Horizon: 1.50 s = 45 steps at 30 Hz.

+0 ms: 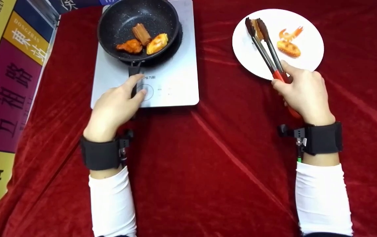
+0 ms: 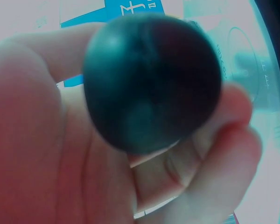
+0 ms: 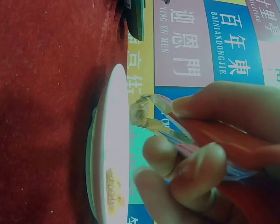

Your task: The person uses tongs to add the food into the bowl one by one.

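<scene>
My left hand (image 1: pixel 114 105) grips the black handle (image 1: pixel 134 69) of a frying pan (image 1: pixel 117 24); the handle's rounded end (image 2: pixel 151 84) fills the left wrist view. In the pan lie a ridged brown piece (image 1: pixel 141 34), an orange-brown drumstick-like piece (image 1: pixel 130 46) and a browned yellow piece (image 1: pixel 157 43). My right hand (image 1: pixel 307 92) holds red-handled tongs (image 1: pixel 264 54) over a white plate (image 1: pixel 242 49). Between the tong tips is a brownish food piece (image 3: pixel 139 113), raised off the plate in the right wrist view. A shrimp (image 1: pixel 291 34) and another yellow piece (image 1: pixel 289 48) lie on the plate.
The pan sits on a silver induction cooker (image 1: pixel 178 82) at the back left. Wrinkled red cloth (image 1: pixel 214 184) covers the table. Colourful panels with Chinese lettering (image 1: pixel 7 85) stand along the left edge.
</scene>
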### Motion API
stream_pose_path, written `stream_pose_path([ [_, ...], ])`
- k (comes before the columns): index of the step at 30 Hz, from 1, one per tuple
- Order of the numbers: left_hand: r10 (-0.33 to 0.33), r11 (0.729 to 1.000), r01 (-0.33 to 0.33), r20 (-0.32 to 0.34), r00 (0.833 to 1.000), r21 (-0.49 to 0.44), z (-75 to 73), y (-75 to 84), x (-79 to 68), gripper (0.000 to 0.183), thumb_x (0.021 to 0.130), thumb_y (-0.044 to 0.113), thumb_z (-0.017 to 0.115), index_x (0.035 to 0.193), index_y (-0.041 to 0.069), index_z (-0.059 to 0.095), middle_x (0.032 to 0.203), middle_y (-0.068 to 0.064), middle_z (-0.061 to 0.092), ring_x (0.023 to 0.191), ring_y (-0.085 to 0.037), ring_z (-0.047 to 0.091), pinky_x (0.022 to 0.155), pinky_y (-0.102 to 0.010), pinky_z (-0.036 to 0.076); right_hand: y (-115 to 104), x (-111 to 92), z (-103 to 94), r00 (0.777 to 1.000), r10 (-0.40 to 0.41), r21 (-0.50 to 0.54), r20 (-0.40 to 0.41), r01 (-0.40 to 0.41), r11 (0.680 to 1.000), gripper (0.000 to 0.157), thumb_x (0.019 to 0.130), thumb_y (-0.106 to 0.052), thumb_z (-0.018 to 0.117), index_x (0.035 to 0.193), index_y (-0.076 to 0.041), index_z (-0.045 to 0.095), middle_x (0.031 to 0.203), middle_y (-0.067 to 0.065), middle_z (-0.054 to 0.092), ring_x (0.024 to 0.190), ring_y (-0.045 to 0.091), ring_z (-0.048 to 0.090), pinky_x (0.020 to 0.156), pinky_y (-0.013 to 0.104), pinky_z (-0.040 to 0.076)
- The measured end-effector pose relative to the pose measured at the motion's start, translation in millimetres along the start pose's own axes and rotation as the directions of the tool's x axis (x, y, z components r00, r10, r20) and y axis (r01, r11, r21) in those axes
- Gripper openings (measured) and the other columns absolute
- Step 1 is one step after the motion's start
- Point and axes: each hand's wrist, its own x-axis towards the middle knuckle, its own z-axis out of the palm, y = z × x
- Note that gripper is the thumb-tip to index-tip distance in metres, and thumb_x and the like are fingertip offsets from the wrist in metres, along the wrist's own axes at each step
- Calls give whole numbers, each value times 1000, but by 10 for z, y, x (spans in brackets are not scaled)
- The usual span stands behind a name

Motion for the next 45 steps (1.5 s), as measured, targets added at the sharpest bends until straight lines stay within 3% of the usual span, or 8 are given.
stream_pose_path([
  [12,-13,1000,14,6,1000,-5,-10,4,-14,49,90,48,37,137,35,32,127,-13,49,109,-34,49,85,-52,36,-77,45,76,995,-24,21,-99,26,999,40,79,-24,58,119,-26,58,56,11,53,65,39,48,63,49,36],
  [20,-3,1000,3,8,1000,-10,-7,7,-12,49,91,47,37,137,35,32,129,-11,47,112,-34,47,87,-52,35,-110,45,123,990,-27,33,-138,31,999,39,79,-24,58,119,-23,59,59,13,53,65,40,48,64,51,36],
  [28,-3,1000,3,0,1000,-7,-2,2,-9,48,91,47,38,137,34,33,128,-12,48,110,-34,48,86,-52,35,-182,66,178,988,-16,53,-151,25,998,44,81,-28,57,125,-28,54,48,7,53,54,32,54,59,41,37],
  [32,-1,1000,1,-2,1000,-5,0,0,-9,48,91,46,38,137,34,33,127,-12,49,110,-34,48,86,-52,35,-213,77,194,986,-28,60,-162,38,997,46,81,-28,58,126,-28,52,48,6,54,51,30,53,59,40,38],
  [38,-2,1000,2,-5,1000,4,-8,2,-11,47,91,45,38,137,34,33,127,-13,49,109,-35,49,84,-53,36,-282,86,227,979,-72,46,-189,82,996,47,80,-25,59,127,-24,52,57,11,54,50,28,41,53,36,29],
  [45,4,1000,-4,-2,1000,6,0,-1,-8,48,91,46,37,137,34,33,127,-13,49,108,-35,49,84,-53,36,-422,84,256,979,-82,67,-187,96,993,49,81,-28,60,129,-28,49,61,12,56,51,26,38,54,38,32],
])
